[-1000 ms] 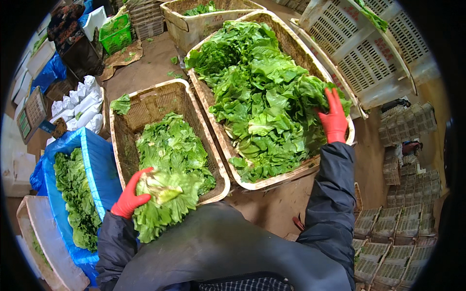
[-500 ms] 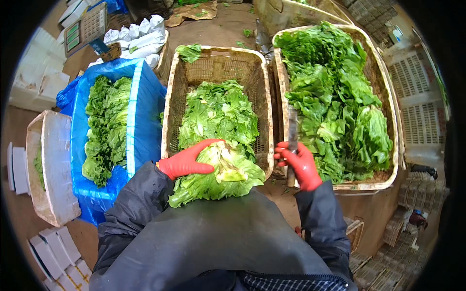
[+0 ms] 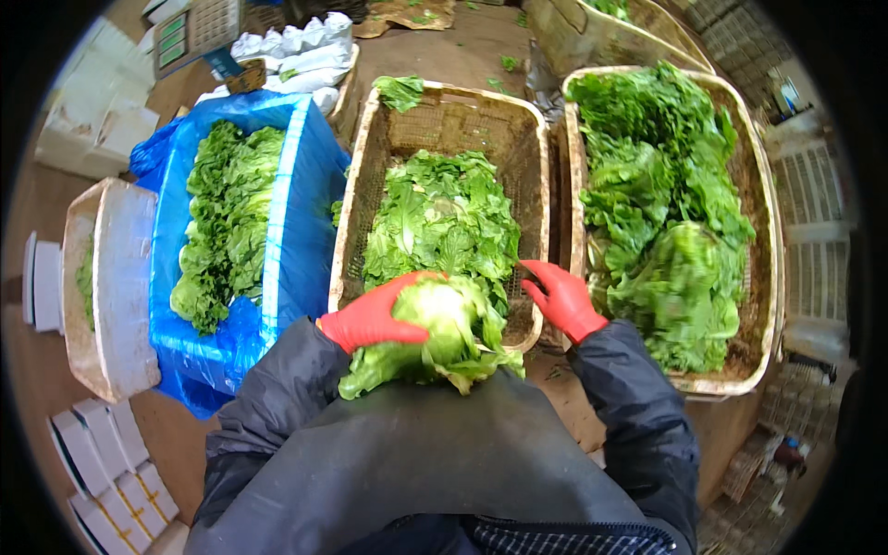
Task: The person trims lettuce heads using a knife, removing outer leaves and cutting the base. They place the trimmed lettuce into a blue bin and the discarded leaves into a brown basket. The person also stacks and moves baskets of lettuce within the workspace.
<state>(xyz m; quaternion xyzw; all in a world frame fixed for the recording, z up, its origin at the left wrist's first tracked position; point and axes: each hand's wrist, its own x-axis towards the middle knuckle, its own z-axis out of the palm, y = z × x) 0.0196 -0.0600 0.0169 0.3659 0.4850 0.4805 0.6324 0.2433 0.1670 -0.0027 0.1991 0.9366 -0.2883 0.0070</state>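
Note:
My left hand point(image 3: 375, 319), in a red glove, is closed round the side of a lettuce head point(image 3: 442, 324) just above my dark apron. The lettuce's pale, whitish base faces up, and loose outer leaves spread below it. My right hand point(image 3: 566, 301), also red-gloved, is beside the near right rim of the middle crate point(image 3: 538, 222), apart from the lettuce. Its fingers are curled, with thumb and forefinger toward the lettuce. No knife blade can be made out in it now. Beyond my hands, loose green leaves point(image 3: 444, 217) fill the bottom of the middle crate.
Right of my right hand stands a crate point(image 3: 775, 268) heaped with lettuce point(image 3: 661, 185). To the left is a blue-lined crate point(image 3: 289, 185) holding lettuces, and beside it a white box point(image 3: 129, 287). A scale point(image 3: 194, 42) and white bags point(image 3: 310, 60) are at the far left.
My right hand, which held a knife upright, has turned inward, and the blade no longer shows. The lettuce's base looks whiter, without the brownish leaves. The whole view has shifted slightly.

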